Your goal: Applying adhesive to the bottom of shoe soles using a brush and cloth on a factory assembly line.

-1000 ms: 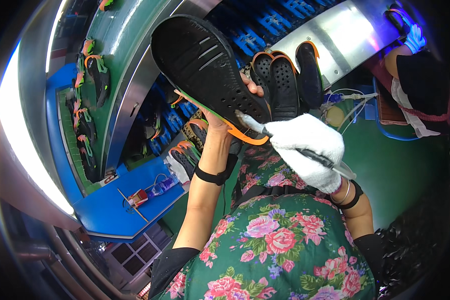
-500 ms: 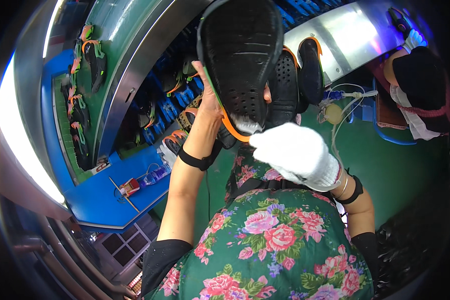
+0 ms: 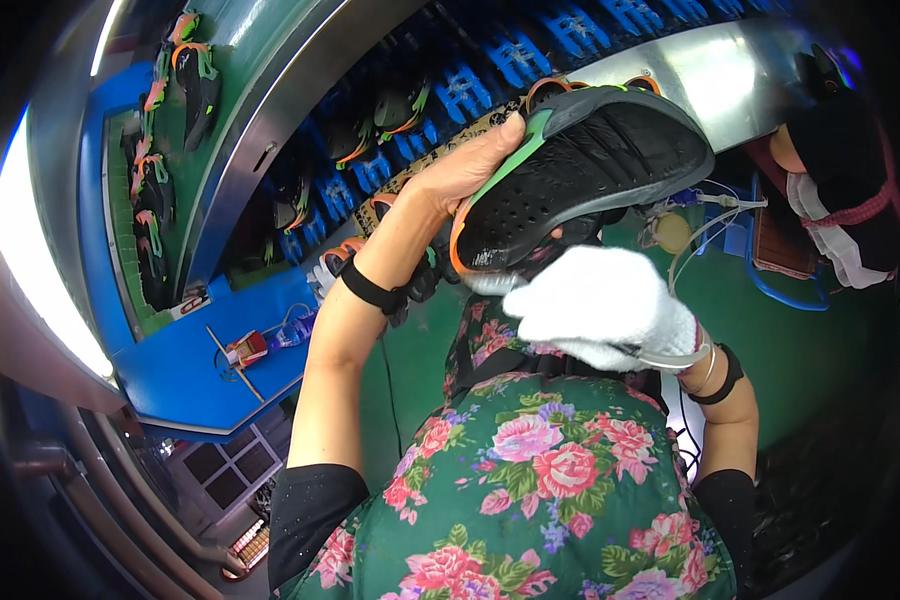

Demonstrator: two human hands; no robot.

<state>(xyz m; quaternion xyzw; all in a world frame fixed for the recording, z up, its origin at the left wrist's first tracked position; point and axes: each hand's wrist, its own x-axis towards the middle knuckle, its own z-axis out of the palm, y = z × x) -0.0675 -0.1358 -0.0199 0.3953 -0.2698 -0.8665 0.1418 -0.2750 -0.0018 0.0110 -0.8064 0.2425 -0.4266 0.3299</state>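
Note:
My left hand (image 3: 470, 165) is closed round a black shoe (image 3: 595, 165) with green and orange trim. The shoe is tilted, its dark underside turned toward me and its row of small holes near the orange-edged end. In a white knitted glove, my right hand (image 3: 602, 308) is closed beside that end. White bristles of a brush (image 3: 492, 284) stick out from the gloved fingers and meet the orange edge. The brush's handle is hidden in the glove. A wet-looking sheen shows near the same edge.
Several shoes (image 3: 400, 105) stand among blue holders (image 3: 518, 62) along the line ahead. More shoes (image 3: 198, 95) hang or lie on the green belt at left. A blue table (image 3: 185, 375) carries a bottle (image 3: 295, 330). At right, a co-worker (image 3: 838, 170) is beside a metal surface (image 3: 740, 75).
My left hand has turned the shoe from pointing away to slanting right, tipping its underside. The brush has shifted slightly down along the orange edge with my right hand.

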